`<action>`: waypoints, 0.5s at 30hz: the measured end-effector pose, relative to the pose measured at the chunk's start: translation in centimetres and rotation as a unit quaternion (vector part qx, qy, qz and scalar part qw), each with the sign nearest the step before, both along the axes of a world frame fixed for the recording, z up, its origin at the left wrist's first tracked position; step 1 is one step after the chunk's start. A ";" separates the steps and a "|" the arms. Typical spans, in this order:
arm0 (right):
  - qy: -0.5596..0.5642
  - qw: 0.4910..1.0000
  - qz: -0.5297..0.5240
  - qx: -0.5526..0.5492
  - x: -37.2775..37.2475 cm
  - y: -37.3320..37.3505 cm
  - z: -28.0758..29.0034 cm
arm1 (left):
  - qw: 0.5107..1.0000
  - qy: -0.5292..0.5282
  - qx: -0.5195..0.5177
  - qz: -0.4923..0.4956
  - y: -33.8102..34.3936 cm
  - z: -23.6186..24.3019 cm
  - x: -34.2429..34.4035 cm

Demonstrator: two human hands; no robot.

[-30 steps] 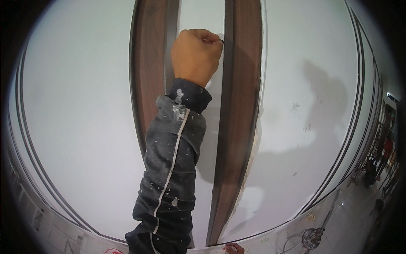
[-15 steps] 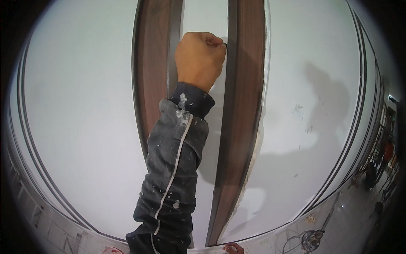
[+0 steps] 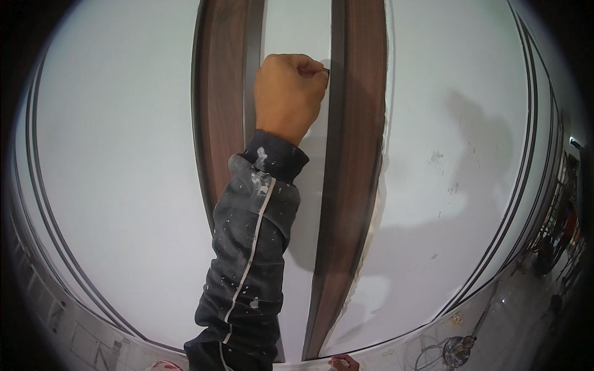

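My left hand (image 3: pixel 289 96), in a dark paint-spattered sleeve, is closed in a pinch at the pale strip (image 3: pixel 297 28) between two brown wood-grain panels (image 3: pixel 359 105). A small dark item (image 3: pixel 326 70) pokes out at its fingertips beside the dark edge of the right panel; I cannot make out what it is. A ragged pale edge (image 3: pixel 365 247) runs down the right panel's outer side. My right hand (image 3: pixel 342 362) is low at the bottom edge, fingers curled on something pale that I cannot make out.
White wall panels (image 3: pixel 117 167) with dark grooves flank the trim, the right one smudged and shadowed. A light floor (image 3: pixel 74 337) runs along the bottom. A round paint-spattered tool (image 3: pixel 456 351) with a cable lies at lower right, and dark, indistinct clutter (image 3: pixel 554 235) is at far right.
My left hand has moved a little downward along the pale strip, still pinched. My right hand stays low at the bottom edge.
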State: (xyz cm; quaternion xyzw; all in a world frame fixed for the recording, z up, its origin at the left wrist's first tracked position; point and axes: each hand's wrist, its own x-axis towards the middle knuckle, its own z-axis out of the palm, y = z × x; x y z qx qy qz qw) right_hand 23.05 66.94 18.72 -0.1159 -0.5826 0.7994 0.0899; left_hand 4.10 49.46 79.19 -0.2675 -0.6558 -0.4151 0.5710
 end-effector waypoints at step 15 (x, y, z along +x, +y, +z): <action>-0.003 1.000 -0.008 0.013 -0.2 0.4 -1.7 | 1.000 0.017 -0.001 -0.006 0.1 -1.0 0.0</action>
